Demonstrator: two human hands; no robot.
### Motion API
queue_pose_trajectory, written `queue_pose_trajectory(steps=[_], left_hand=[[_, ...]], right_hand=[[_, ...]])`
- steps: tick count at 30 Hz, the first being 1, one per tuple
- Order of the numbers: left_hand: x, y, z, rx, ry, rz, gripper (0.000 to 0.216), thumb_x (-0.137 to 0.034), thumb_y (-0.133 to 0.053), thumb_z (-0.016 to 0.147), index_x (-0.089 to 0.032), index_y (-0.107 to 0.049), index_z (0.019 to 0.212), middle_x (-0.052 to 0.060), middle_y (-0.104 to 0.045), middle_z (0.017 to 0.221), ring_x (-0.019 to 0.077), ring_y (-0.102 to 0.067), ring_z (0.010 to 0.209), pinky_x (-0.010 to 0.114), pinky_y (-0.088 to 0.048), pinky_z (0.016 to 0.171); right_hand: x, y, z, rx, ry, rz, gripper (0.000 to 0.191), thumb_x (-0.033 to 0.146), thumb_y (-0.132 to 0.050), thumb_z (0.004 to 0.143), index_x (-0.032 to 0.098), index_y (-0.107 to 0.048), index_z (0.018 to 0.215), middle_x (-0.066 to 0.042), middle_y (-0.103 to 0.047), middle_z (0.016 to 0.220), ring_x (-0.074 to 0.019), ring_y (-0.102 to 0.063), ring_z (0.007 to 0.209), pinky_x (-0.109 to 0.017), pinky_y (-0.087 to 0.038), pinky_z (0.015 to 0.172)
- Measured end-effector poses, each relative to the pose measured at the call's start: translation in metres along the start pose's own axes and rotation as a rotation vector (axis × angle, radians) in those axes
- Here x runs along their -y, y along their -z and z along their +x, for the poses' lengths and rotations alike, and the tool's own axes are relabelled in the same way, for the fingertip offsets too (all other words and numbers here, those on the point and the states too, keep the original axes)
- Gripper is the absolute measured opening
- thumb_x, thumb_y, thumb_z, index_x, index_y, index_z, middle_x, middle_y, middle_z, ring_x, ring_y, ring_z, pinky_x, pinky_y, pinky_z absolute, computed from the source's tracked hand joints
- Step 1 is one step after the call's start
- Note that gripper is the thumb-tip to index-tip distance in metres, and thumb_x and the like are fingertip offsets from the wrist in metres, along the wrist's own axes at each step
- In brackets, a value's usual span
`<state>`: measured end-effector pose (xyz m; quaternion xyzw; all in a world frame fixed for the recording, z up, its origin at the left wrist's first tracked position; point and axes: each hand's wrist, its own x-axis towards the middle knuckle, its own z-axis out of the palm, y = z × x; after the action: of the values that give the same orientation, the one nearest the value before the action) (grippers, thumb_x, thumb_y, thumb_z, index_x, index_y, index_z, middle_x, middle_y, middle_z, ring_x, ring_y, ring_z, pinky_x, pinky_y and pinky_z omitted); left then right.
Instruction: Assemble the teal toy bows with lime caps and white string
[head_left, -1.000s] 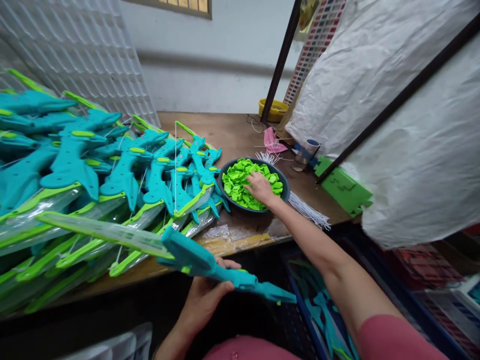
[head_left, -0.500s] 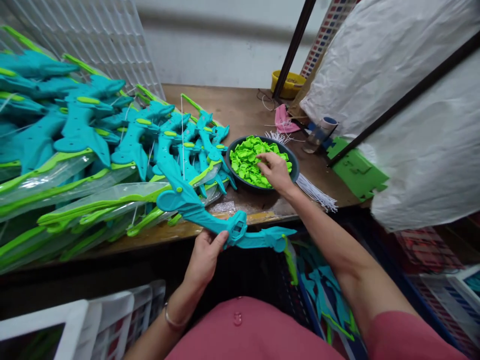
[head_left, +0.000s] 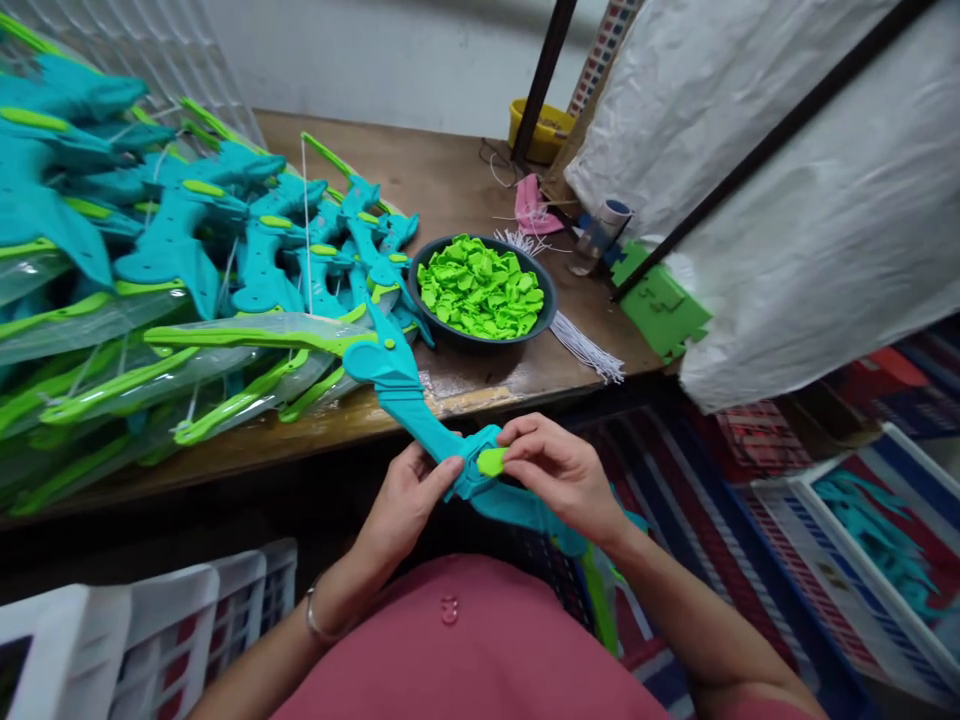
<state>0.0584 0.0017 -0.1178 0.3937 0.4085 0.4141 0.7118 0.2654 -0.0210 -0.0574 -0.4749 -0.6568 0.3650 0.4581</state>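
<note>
My left hand (head_left: 409,500) is closed around the middle of a turquoise plastic toy bow (head_left: 409,405), thumb on top beside an opening in its grip. Between the thumb and fingers of my right hand (head_left: 562,475) is a small lime-green plastic piece (head_left: 491,461), held at that opening. I cannot tell whether the piece sits inside it. My right hand partly covers the bow's right limb. Beyond the hands, a dark round bowl (head_left: 551,300) full of similar lime-green pieces (head_left: 480,288) stands on the wooden table (head_left: 442,185).
Many turquoise and green toy bows (head_left: 169,235) are piled on the table's left. White ties (head_left: 589,348), a green block (head_left: 664,305) and a yellow basket (head_left: 541,130) lie to the right. White crates stand below, left (head_left: 180,620) and right (head_left: 885,570).
My right hand has come back from the bowl to the bow's middle with a lime-green piece in its fingers. My left hand still holds the bow. The camera view has shifted.
</note>
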Motion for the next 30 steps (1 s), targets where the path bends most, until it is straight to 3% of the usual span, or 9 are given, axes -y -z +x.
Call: queue_pose_trajectory(steps=[4, 6, 14, 20, 27, 30], left_hand=[[0.003, -0.006, -0.005, 0.038, 0.021, 0.003, 0.051, -0.047, -0.083, 0.084, -0.014, -0.074, 0.12, 0.014, -0.077, 0.12, 0.027, -0.071, 0.107, 0.034, -0.055, 0.093], [0.004, -0.009, -0.007, 0.054, 0.027, 0.002, 0.05, -0.047, -0.082, 0.084, -0.013, -0.074, 0.12, 0.014, -0.078, 0.118, 0.0277, -0.071, 0.107, 0.035, -0.055, 0.092], [0.002, -0.013, -0.016, 0.069, 0.029, 0.036, 0.053, -0.048, -0.083, 0.083, -0.012, -0.073, 0.12, 0.014, -0.078, 0.117, 0.0279, -0.071, 0.104, 0.037, -0.056, 0.093], [-0.001, -0.016, -0.019, 0.067, 0.035, 0.054, 0.054, -0.049, -0.084, 0.08, -0.011, -0.072, 0.117, 0.014, -0.078, 0.113, 0.0289, -0.071, 0.105, 0.04, -0.055, 0.096], [-0.002, -0.02, -0.021, 0.06, 0.073, 0.019, 0.053, -0.036, -0.091, 0.068, -0.015, -0.066, 0.11, 0.01, -0.078, 0.106, 0.0288, -0.071, 0.103, 0.04, -0.057, 0.093], [-0.002, -0.019, -0.022, 0.063, 0.062, 0.013, 0.051, -0.035, -0.09, 0.069, -0.016, -0.067, 0.111, 0.009, -0.078, 0.106, 0.0287, -0.071, 0.103, 0.04, -0.057, 0.093]], right_hand=[[-0.003, 0.008, -0.011, 0.085, 0.302, -0.267, 0.018, 0.012, -0.062, 0.099, 0.022, -0.071, 0.11, -0.007, -0.073, 0.106, -0.017, -0.072, 0.097, -0.03, -0.062, 0.085], [-0.004, 0.011, -0.013, 0.124, 0.376, -0.339, 0.02, 0.011, -0.059, 0.101, 0.022, -0.07, 0.113, -0.007, -0.074, 0.107, -0.0168, -0.072, 0.097, -0.03, -0.063, 0.084], [-0.001, 0.001, -0.018, 0.022, 0.358, -0.336, 0.019, 0.009, -0.062, 0.099, 0.024, -0.071, 0.106, -0.005, -0.075, 0.099, -0.0204, -0.068, 0.094, -0.039, -0.061, 0.084], [-0.003, -0.012, -0.031, -0.027, 0.239, -0.326, 0.015, 0.012, -0.062, 0.099, 0.023, -0.071, 0.103, -0.006, -0.071, 0.101, -0.0185, -0.07, 0.094, -0.034, -0.061, 0.082], [-0.001, -0.015, -0.032, 0.011, 0.255, -0.389, 0.018, 0.012, -0.059, 0.101, 0.024, -0.071, 0.107, -0.006, -0.068, 0.101, -0.0192, -0.069, 0.094, -0.034, -0.062, 0.081], [0.0, -0.009, -0.028, 0.097, 0.32, -0.446, 0.019, 0.015, -0.061, 0.1, 0.024, -0.07, 0.115, -0.008, -0.069, 0.105, -0.0212, -0.067, 0.097, -0.036, -0.062, 0.081]])
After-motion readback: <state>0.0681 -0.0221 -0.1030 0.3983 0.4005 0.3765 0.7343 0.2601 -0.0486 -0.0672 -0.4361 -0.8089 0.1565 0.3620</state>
